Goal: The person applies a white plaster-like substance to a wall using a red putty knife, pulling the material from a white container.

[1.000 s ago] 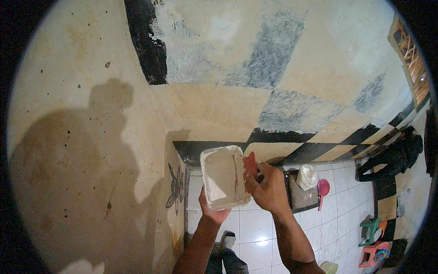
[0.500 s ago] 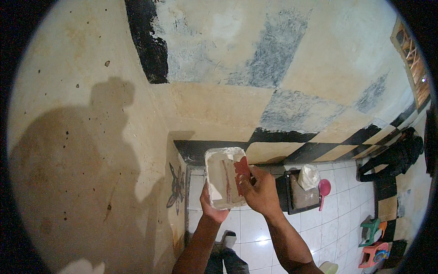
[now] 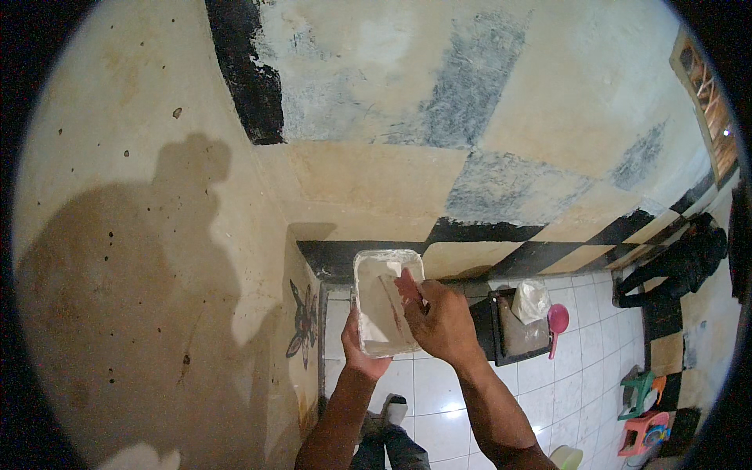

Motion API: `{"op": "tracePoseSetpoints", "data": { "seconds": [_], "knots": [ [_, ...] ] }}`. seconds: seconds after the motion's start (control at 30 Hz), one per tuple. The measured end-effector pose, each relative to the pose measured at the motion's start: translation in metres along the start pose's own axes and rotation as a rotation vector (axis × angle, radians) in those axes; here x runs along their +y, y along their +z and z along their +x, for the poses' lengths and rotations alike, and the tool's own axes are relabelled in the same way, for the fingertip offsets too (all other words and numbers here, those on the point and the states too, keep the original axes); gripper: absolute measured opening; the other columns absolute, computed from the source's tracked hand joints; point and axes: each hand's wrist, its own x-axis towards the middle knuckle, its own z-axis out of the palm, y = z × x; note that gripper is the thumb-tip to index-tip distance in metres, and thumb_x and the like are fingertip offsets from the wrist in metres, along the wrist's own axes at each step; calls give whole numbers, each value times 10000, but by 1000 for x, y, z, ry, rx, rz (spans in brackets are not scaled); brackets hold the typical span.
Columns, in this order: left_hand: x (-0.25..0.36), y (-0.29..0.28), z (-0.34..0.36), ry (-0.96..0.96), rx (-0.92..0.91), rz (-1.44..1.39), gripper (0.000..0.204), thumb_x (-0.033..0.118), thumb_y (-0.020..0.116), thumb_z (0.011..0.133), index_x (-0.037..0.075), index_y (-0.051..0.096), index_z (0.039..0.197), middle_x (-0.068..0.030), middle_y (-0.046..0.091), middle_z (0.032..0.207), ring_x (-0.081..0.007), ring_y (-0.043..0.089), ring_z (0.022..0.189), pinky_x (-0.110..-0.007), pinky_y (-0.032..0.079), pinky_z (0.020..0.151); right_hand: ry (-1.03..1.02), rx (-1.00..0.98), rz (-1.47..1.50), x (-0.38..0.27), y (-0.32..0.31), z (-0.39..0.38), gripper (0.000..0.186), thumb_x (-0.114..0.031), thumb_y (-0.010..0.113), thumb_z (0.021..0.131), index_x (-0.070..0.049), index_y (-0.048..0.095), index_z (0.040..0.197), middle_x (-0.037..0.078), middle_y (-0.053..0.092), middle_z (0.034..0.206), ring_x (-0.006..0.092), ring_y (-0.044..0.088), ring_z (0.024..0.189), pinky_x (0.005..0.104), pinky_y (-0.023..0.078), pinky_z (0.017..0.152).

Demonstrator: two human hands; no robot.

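My left hand (image 3: 363, 354) grips a white rectangular plastic tub (image 3: 358, 301) by its near left side, tilted toward me. Wet, pale grey-beige paste (image 3: 376, 305) covers the inside, with a reddish-brown streak down the middle. Closed around a red scraper (image 3: 406, 287), my right hand (image 3: 446, 325) is over the tub's right side. The scraper's flat blade rests in or just above the paste; its grip end is hidden by my fingers. Both hands are in front of a wall (image 3: 376, 176) painted in black and cream checks, partly smeared with whitish filler.
A cream wall (image 3: 133, 258) stands close on the left. On the tiled floor (image 3: 439, 388) are a dark tray (image 3: 523, 338) holding a white plastic bag (image 3: 532, 302), a pink dipper (image 3: 558, 317), and green (image 3: 638, 392) and coral (image 3: 642, 433) stools. A dark figure (image 3: 681, 254) is at the far right.
My right hand has turned the scraper and shifted its blade left, further over the paste. The tub stays nearly in place in my left hand.
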Motion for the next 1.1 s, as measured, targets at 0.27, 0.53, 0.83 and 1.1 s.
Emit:
{"op": "tracePoseSetpoints", "data": {
  "seconds": [0.27, 0.53, 0.83, 1.1],
  "knots": [
    [-5, 3, 1, 27, 103, 126, 650, 554, 471, 892, 192, 424, 1430, -39, 486, 1420, -271, 464, 1300, -481, 376, 1080, 46, -179, -170, -10, -8, 11, 419, -157, 584, 827, -106, 608, 1242, 199, 643, 902, 386, 649, 767, 489, 543, 671],
    [-6, -1, 1, 23, 183, 167, 736, 581, 525, 819, 212, 413, 1446, -35, 468, 1450, -293, 433, 1336, -513, 361, 1097, 57, -24, -18, -10, -9, 14, 164, -132, 629, 817, 13, 650, 891, 244, 632, 787, 433, 639, 752, 475, 502, 666],
    [-8, -4, -2, 17, 29, 4, 507, 440, 408, 990, 155, 449, 1408, -70, 522, 1375, -271, 509, 1252, -459, 416, 1046, 154, -33, -107, -2, -2, 7, 264, -174, 602, 828, -121, 689, 1072, 183, 648, 907, 387, 654, 770, 471, 530, 683],
    [-9, -1, -3, 15, 80, 13, 486, 425, 386, 1001, 151, 461, 1395, -48, 538, 1362, -252, 520, 1242, -438, 421, 1040, 4, -12, -173, -12, -8, 1, 290, -132, 619, 819, -119, 699, 1097, 162, 586, 784, 368, 627, 700, 454, 507, 608]
  ]
}}
